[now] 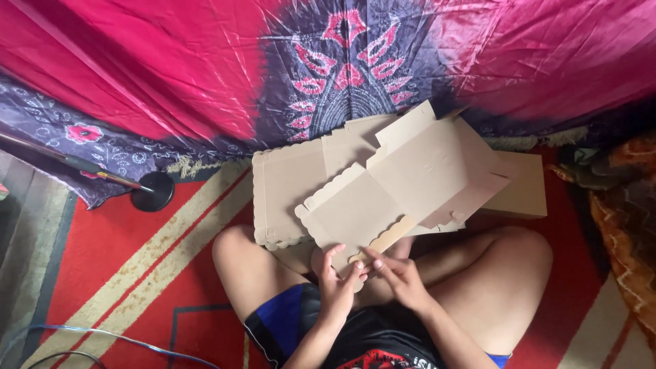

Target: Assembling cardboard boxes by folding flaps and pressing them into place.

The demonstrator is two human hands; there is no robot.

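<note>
Two hands are seen low in the middle of the frame, above two bare crossed legs. The left hand (339,280) is closed loosely, its fingers curled around the near edge of a flat cardboard box blank (403,188), which is pinched between thumb and fingertips. The right hand (400,277) is likewise partly closed, its fingertips pressed on the same near edge, just beside the left, so that the two hands are touching or nearly so. The blank is held tilted over the knees and is spread toward the centre right of the frame; one scalloped edge and several flaps are visible on it. Beneath and behind it, a stack of further cardboard blanks (283,188) is laid on the floor at centre; the number in the stack cannot be told. One folded cardboard box (526,188) is seen at the right, partly hidden by the held blank. A red rug with cream stripes (130,253) is spread under everything. The top of the frame is filled by one pink and purple patterned cloth (205,61). At the left, one round black stand base (154,191) is set on the rug's edge, and two thin cables (82,335) are trailed across the lower left corner.
</note>
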